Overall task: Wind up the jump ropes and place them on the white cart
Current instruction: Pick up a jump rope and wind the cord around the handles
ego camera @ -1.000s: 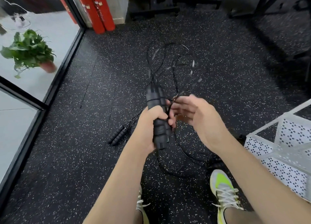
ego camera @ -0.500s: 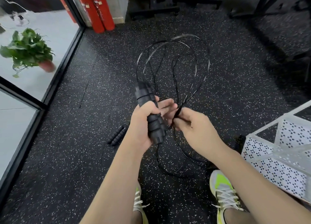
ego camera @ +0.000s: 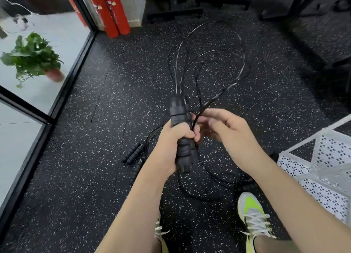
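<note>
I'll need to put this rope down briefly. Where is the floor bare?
Bare floor lies between the window frame and the spare handles. Crowded: rope loops by the shoe, with the white cart to the right.

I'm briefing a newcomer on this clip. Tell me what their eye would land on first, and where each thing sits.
Dead centre, the left hand grips a pair of black jump-rope handles while the right hand pinches the thin black cord, whose loops blur above. Two red fire extinguishers stand at the top left. The white cart sits at the right edge, and another rope's handles lie on the speckled floor.
</note>
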`<state>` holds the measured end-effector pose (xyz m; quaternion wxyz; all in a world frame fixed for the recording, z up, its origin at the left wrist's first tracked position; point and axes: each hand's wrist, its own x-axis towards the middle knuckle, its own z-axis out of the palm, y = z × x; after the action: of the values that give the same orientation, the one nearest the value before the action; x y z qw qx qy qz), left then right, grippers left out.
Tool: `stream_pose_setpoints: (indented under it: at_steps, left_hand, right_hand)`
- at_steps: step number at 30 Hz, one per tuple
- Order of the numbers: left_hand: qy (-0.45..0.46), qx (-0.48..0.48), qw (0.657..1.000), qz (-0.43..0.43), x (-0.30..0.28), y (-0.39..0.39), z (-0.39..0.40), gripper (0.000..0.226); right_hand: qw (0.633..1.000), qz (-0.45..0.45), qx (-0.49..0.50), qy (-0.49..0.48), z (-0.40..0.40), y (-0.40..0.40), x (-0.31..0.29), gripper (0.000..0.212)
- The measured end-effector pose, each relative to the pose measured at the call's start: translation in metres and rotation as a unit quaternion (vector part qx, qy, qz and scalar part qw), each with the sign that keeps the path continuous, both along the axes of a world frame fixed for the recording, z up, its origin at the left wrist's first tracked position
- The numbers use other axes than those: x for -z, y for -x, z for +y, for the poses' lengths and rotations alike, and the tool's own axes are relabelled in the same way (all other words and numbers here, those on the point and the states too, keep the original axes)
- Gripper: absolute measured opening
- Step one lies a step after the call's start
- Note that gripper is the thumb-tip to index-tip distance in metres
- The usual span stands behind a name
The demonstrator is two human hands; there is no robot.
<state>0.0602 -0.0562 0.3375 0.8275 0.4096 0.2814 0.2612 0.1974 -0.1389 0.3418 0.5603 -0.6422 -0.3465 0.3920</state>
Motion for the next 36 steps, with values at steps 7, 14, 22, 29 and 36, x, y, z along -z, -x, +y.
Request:
stream_pose_setpoints:
  at_steps: [7, 14, 22, 29, 36]
  left_hand:
    - [0.131, 0.0, 0.982, -0.137, -0.012, 0.003, 0.004, 0.05]
    - [0.152, -0.063, 0.98, -0.111, -0.012, 0.005, 0.011, 0.042]
    - [0.115, -0.026, 0.992, -0.035, -0.013, 0.01, 0.008, 0.03]
    - [0.116, 0.062, 0.99, -0.047, 0.0, 0.015, 0.008, 0.068]
    - [0.113, 0.166, 0.975, -0.095, 0.004, 0.01, 0.001, 0.079]
  right_hand:
    - [0.961, -0.135, -0.187, 0.154, -0.006, 0.015, 0.022, 0.022]
    - [0.97, -0.135, -0.173, 0.105, -0.006, 0.018, 0.009, 0.014]
    - [0.991, -0.091, -0.075, 0.061, -0.003, 0.006, -0.009, 0.018]
    - [0.994, -0.034, 0.071, 0.077, -0.001, -0.01, -0.008, 0.046]
    - [0.959, -0.061, 0.129, 0.245, -0.004, -0.029, 0.006, 0.064]
